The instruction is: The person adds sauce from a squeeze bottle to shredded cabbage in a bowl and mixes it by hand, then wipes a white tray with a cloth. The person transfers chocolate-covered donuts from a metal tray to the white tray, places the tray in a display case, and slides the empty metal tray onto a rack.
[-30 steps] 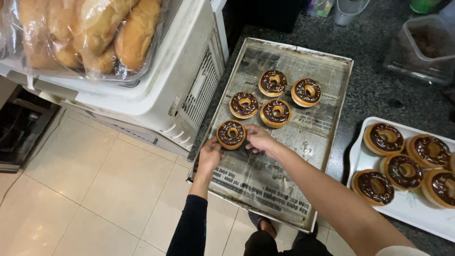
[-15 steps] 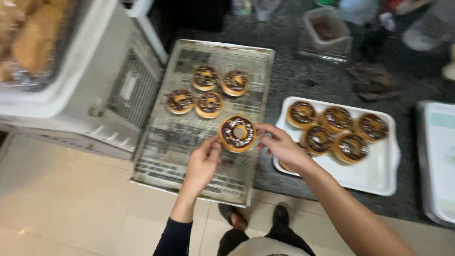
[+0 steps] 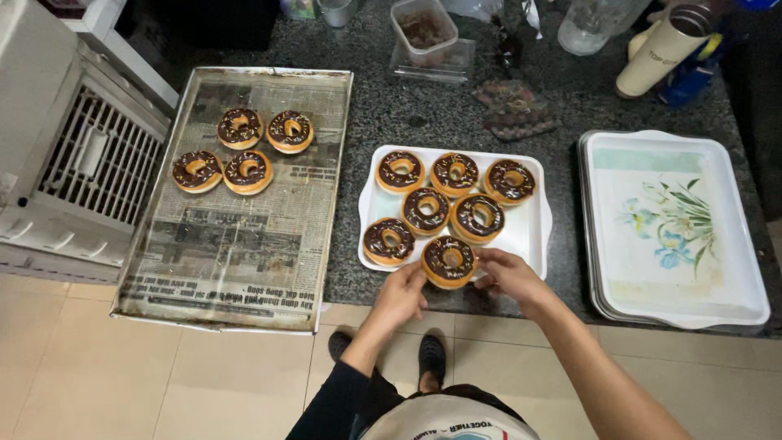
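The underside of the chocolate-glazed ring doughnut with sprinkles [image 3: 447,261] is hidden by the fingers of the left hand [image 3: 401,295] and right hand [image 3: 507,277] that clasp it, so whether it rests on the white rectangular plastic tray [image 3: 532,232] or hangs just above its near rim cannot be told. Both arms are cut off by the bottom edge. Far ahead of the hands, the clear plastic tub [image 3: 421,27], the glass jar [image 3: 593,23] and the cream tumbler [image 3: 665,45] run past the top edge. The print on the newspaper-lined metal baking tray [image 3: 236,244] left of the left hand is too small to read.
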